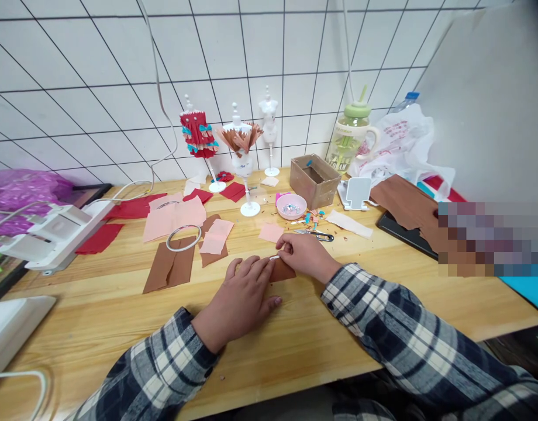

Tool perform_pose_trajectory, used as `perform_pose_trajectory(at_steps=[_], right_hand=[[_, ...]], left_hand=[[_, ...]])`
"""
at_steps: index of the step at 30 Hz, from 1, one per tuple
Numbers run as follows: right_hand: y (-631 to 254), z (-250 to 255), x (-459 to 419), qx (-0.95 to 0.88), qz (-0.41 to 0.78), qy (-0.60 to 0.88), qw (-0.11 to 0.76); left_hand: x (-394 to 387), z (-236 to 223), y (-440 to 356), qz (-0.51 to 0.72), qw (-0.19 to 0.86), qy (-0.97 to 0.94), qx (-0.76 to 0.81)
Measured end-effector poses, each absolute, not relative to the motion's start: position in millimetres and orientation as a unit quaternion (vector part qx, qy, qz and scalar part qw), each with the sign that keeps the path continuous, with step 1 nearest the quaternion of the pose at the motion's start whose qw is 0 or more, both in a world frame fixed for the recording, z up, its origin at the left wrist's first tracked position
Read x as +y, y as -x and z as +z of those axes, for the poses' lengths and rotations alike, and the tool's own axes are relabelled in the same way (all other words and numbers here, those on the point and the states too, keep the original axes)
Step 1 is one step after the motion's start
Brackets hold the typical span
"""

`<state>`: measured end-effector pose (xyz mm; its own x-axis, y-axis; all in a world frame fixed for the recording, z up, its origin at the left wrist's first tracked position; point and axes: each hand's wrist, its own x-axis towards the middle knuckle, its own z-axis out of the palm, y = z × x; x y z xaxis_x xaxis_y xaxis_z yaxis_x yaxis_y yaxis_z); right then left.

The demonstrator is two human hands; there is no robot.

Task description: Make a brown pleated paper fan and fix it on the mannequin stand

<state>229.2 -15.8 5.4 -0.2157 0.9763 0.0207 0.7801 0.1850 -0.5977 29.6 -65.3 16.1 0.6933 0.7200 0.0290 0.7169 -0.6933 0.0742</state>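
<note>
Head view: the left hand (239,297) lies palm down on the tabletop (269,356), its fingers side by side and extended, thumb apart, pressing the near-left part of a small brown sheet (283,271). The sheet sits between the two hands, partly under the left fingers. The right hand (307,255) bends its thumb and forefinger together at the sheet's far edge, beside a small white strip (274,257); whether they pinch it cannot be told. If the left fingers pressed unevenly, the sheet could skew or crease; a sharp pull by the right could tear it. Snips (322,236) lie just beyond the right hand, and a pink bowl (291,206) farther out; a careless forward sweep could knock either.
</note>
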Motion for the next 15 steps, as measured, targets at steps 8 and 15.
perform_pose_trajectory(at_steps=[8,15], right_hand=[[-226.0,7.7,-17.5,-0.763,0.199,0.592,0.169],[-235.3,9.8,-16.5,-0.761,0.166,0.609,0.148]], left_hand=[[-58.5,18.5,-34.4,0.034,0.039,-0.915,0.401],[-58.8,16.2,-34.9,0.044,0.021,-0.914,0.403]])
